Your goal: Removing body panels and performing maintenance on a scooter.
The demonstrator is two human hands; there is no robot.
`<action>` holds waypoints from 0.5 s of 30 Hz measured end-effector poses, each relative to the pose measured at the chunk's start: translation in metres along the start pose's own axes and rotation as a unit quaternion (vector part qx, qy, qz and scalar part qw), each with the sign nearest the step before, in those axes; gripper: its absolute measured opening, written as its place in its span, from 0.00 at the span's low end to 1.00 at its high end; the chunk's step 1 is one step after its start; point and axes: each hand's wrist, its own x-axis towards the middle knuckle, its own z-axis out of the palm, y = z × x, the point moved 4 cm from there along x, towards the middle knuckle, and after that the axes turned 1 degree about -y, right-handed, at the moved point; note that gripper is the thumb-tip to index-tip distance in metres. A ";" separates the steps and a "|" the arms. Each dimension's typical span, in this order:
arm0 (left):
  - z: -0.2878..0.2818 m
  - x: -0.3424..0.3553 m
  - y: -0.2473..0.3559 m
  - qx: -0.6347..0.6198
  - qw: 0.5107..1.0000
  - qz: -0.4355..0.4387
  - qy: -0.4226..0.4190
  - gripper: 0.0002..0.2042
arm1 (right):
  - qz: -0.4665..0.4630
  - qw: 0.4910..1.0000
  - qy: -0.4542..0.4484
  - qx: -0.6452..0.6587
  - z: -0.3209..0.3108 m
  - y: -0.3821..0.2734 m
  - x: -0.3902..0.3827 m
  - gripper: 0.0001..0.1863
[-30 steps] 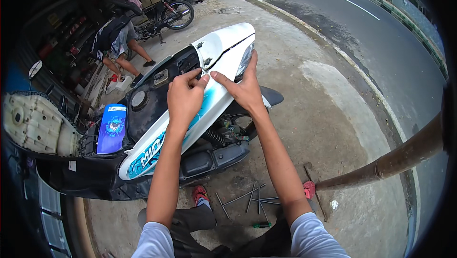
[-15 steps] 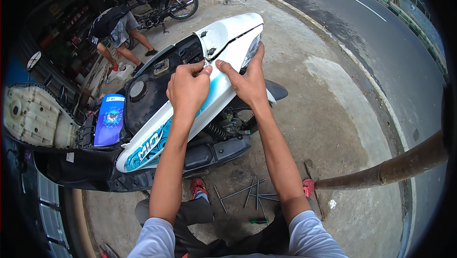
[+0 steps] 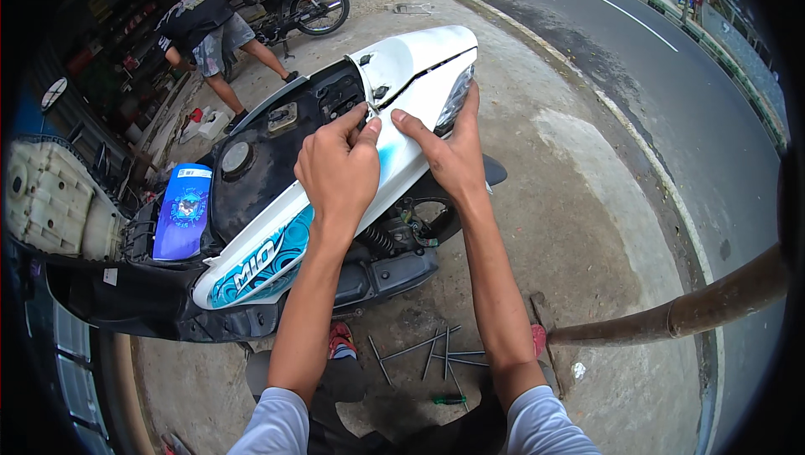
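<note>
A white scooter side panel [image 3: 401,171] with blue patterned graphics runs along the near side of the scooter. My left hand [image 3: 340,171] is at its upper edge, index finger and thumb closed around the rim close to the seam with the white tail cover [image 3: 419,51]. My right hand [image 3: 453,151] cups the panel's rear end. Its thumb rests on the white face and its fingers reach behind, beside the clear tail lamp lens [image 3: 457,103]. A dark gap shows between panel and tail cover. The seat [image 3: 63,199] is tipped up, baring the fuel cap [image 3: 238,160].
Several T-handle wrenches [image 3: 407,343] and a green-handled screwdriver [image 3: 450,400] lie on the concrete between my feet. A blue packet [image 3: 182,213] sits on the scooter frame. A bamboo pole [image 3: 679,308] slants in from the right. Another person [image 3: 201,31] bends near a parked motorcycle [image 3: 320,9].
My view has shifted slightly. Both hands stay at the panel, the left index finger now straighter along its edge. The other person has risen a little, one arm drawn back from the ground.
</note>
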 end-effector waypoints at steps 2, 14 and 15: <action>-0.002 -0.004 0.000 -0.002 1.000 0.003 0.011 0.14 | 0.014 1.000 0.000 0.023 0.005 -0.010 -0.006 0.47; -0.003 -0.011 0.006 0.009 0.998 0.037 -0.054 0.15 | 0.259 0.963 0.055 0.043 -0.004 -0.032 -0.005 0.45; -0.004 -0.010 0.008 0.030 0.996 0.026 -0.075 0.16 | 0.278 0.958 0.057 0.036 -0.004 -0.035 -0.004 0.45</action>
